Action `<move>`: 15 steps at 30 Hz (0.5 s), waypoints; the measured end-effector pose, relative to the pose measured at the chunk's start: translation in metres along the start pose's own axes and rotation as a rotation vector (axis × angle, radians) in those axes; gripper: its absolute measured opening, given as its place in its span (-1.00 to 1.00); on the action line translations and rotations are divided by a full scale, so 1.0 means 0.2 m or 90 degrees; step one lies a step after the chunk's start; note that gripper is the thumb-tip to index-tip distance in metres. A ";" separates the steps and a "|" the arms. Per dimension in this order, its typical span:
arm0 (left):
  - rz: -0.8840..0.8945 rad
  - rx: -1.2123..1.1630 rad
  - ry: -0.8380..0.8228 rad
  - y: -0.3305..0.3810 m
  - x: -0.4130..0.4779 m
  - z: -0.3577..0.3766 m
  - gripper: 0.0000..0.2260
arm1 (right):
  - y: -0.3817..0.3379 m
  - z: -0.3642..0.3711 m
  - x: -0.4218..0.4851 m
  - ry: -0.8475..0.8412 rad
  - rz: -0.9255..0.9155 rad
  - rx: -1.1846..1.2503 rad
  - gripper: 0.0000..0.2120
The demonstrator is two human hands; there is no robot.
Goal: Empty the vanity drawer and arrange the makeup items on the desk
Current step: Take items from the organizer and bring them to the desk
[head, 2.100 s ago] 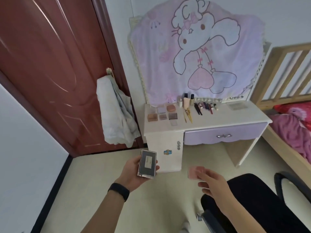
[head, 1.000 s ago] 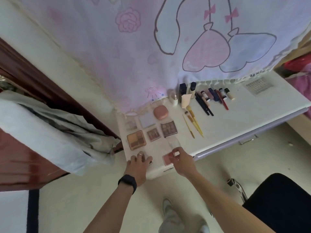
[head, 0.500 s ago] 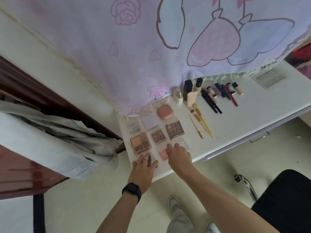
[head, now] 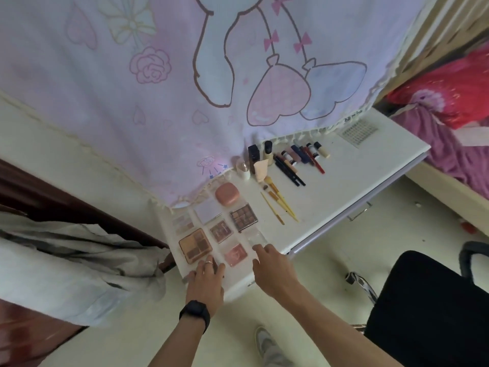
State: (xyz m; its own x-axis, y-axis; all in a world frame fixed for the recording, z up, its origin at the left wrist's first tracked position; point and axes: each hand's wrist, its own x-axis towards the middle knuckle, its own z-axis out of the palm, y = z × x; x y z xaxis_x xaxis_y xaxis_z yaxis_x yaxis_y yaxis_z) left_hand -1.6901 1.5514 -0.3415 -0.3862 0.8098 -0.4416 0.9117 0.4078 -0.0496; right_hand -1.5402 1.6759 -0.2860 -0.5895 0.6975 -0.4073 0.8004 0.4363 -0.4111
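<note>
Pink square blush compact (head: pixel 235 255) flat on glossy white desk (head: pixel 344 181), between two loosely spread, empty hands.

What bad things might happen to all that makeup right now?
1. The pink blush compact lies close to the front edge of the desk; a nudge from the right hand might slide it off onto the floor.
2. The left hand covers something right at the desk's corner, which could also slip off.
3. The palettes are packed closely, so pushing one, like the big tan palette, may knock the neat rows crooked.
</note>
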 end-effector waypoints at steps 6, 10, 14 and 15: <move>0.022 -0.077 0.033 0.19 -0.11 -0.14 -0.56 | 0.38 -0.15 -0.43 0.109 0.054 0.125 -0.67; 0.100 -0.110 0.053 0.49 -0.24 -0.26 -0.63 | 0.68 -0.23 -0.85 0.232 0.115 0.174 -0.76; 0.228 -0.104 0.076 0.97 -0.37 -0.39 -0.65 | 0.97 -0.30 -1.38 0.358 0.170 0.192 -0.80; 0.264 -0.098 0.083 1.12 -0.42 -0.43 -0.65 | 1.04 -0.30 -1.54 0.387 0.187 0.188 -0.81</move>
State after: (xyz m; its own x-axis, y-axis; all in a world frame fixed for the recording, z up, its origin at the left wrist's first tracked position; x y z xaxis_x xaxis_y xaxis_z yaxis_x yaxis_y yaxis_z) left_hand -1.4653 1.6111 -0.2391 -0.0160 0.9601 -0.2792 0.9654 0.0876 0.2458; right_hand -1.1858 1.5869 -0.1967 -0.1216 0.9915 -0.0454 0.8030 0.0714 -0.5916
